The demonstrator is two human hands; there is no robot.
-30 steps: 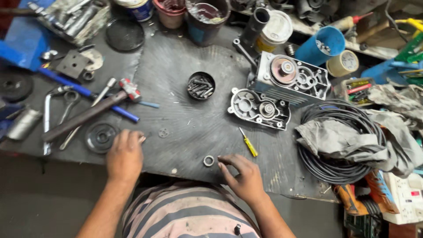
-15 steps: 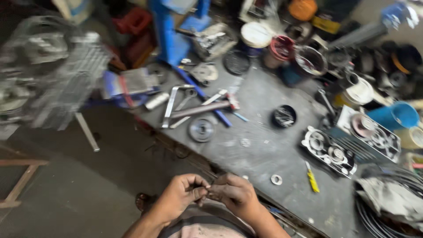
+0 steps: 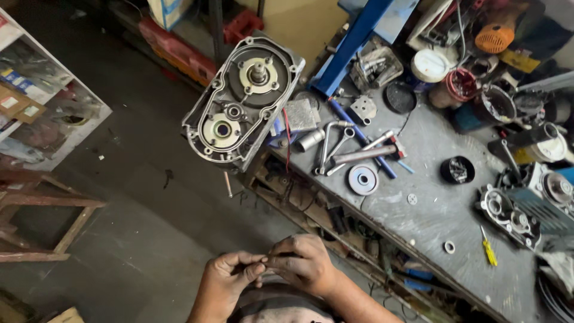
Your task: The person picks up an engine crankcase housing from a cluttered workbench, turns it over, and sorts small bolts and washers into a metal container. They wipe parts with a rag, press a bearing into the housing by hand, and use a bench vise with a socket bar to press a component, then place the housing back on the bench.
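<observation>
While left hand (image 3: 230,276) curls, right hand (image 3: 303,263) meets it (fingertips touching).

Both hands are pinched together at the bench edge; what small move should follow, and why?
Probably part the fingertips slightly. Left hand and right hand meet at the fingertips and hide whatever small part sits between them; the bench lies just beside them.

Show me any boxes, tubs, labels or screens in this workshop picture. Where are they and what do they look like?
Cardboard box: top edge, left of middle; pale with a blue patch.
Flat packages: on the white shelf at far left; brown and pale, with small white labels.
Round tub: back of the workbench; white lid.
Round pot: right of the tub; red.
No screens show.
</observation>
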